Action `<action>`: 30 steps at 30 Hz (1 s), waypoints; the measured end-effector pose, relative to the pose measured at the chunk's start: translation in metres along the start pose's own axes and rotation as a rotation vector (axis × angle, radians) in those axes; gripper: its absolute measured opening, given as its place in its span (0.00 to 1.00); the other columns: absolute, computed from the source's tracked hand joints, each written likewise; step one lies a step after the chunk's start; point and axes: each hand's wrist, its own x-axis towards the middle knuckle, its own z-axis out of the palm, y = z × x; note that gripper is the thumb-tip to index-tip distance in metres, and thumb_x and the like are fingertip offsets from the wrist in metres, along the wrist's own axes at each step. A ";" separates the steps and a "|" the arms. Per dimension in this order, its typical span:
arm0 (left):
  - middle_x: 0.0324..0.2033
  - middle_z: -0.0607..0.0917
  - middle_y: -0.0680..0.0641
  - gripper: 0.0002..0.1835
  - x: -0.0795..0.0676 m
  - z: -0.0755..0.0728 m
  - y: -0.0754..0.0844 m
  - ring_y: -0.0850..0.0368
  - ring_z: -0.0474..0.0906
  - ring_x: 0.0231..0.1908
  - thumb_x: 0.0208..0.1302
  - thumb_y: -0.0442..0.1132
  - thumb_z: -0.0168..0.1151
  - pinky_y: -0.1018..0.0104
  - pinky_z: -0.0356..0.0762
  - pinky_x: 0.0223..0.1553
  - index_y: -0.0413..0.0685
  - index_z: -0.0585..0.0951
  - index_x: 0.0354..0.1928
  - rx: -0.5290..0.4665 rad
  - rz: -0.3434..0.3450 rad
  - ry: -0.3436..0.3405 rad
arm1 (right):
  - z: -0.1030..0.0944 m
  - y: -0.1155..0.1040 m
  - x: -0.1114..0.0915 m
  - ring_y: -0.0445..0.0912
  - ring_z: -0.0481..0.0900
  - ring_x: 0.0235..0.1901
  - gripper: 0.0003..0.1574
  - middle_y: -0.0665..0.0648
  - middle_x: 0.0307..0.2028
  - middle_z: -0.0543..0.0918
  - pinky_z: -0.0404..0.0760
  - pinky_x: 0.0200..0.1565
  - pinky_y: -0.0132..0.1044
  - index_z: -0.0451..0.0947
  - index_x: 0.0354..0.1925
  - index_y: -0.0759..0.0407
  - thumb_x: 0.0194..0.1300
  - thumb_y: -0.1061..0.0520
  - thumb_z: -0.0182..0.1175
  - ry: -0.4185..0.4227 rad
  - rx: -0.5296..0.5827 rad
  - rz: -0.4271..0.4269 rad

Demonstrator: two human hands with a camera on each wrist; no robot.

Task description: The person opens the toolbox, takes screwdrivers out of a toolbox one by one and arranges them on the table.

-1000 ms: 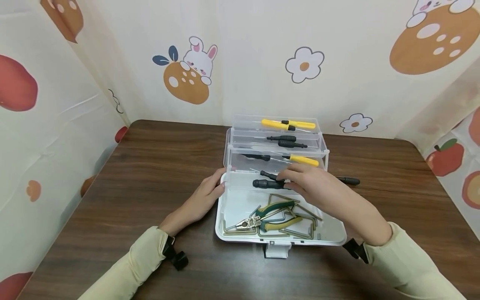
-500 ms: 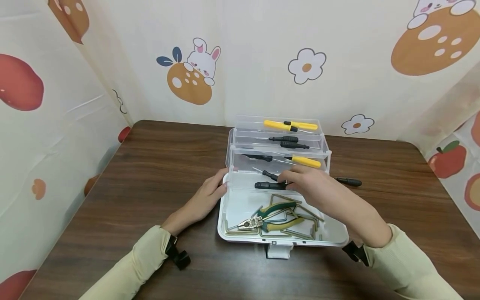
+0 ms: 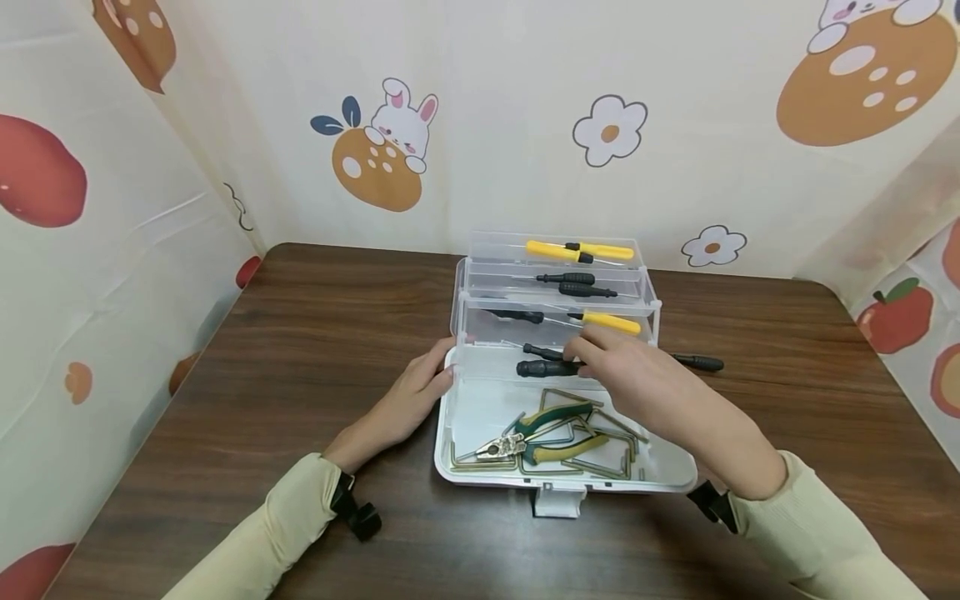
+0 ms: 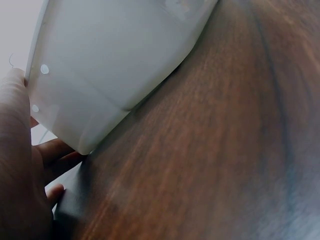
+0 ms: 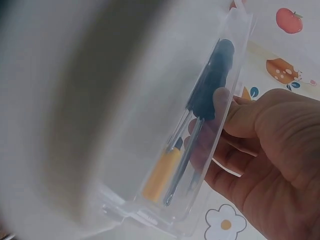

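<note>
A white toolbox (image 3: 442, 450) lies opened on the table, its clear stepped trays (image 3: 480, 333) raised at the back. My left hand (image 3: 405, 396) grips the toolbox's left side near the rear corner; in the left wrist view its fingers (image 4: 57, 150) reach behind that corner. My right hand (image 3: 637, 375) holds a screwdriver by its black handle (image 3: 546, 368) in the lowest tray; the handle (image 5: 214, 82) shows through the clear wall. A second, thinner black-handled screwdriver (image 3: 542, 353) lies just behind. Green-and-yellow pliers (image 3: 555, 433) rest on several hex keys (image 3: 600, 467) in the base.
Yellow-handled screwdrivers (image 3: 558, 251) and short black ones (image 3: 587, 290) lie in the upper trays. Another black handle (image 3: 699, 362) sticks out on the table right of the toolbox. A white latch (image 3: 558, 502) hangs at the front. A patterned curtain (image 3: 510, 125) stands behind the table.
My right hand and the black-handled screwdriver have shifted slightly to the right. My left hand stays at the toolbox's side.
</note>
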 end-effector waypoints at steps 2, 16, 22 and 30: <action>0.71 0.77 0.50 0.25 0.000 0.000 -0.001 0.56 0.72 0.70 0.80 0.40 0.46 0.57 0.67 0.72 0.56 0.67 0.76 -0.003 0.000 -0.001 | 0.000 0.001 -0.001 0.46 0.81 0.45 0.22 0.53 0.48 0.83 0.84 0.40 0.39 0.80 0.53 0.55 0.64 0.72 0.68 0.002 -0.010 0.006; 0.71 0.77 0.49 0.25 0.001 -0.001 -0.003 0.54 0.72 0.70 0.82 0.42 0.46 0.54 0.69 0.72 0.57 0.66 0.77 0.004 0.004 -0.005 | -0.004 0.010 -0.009 0.51 0.82 0.49 0.29 0.56 0.49 0.82 0.85 0.48 0.46 0.80 0.52 0.58 0.57 0.80 0.67 0.095 -0.065 -0.025; 0.71 0.76 0.50 0.24 0.001 0.000 -0.003 0.54 0.71 0.71 0.83 0.43 0.46 0.57 0.69 0.71 0.57 0.66 0.77 0.004 0.011 -0.002 | -0.004 0.015 -0.016 0.51 0.79 0.47 0.33 0.57 0.49 0.81 0.84 0.47 0.47 0.79 0.51 0.58 0.51 0.83 0.68 0.101 -0.047 -0.012; 0.71 0.77 0.49 0.24 0.001 0.000 -0.005 0.56 0.72 0.70 0.83 0.42 0.45 0.64 0.69 0.70 0.55 0.66 0.77 -0.005 0.024 -0.007 | -0.003 0.015 -0.020 0.50 0.76 0.43 0.32 0.60 0.47 0.79 0.81 0.43 0.43 0.82 0.52 0.65 0.49 0.83 0.69 0.087 -0.095 -0.022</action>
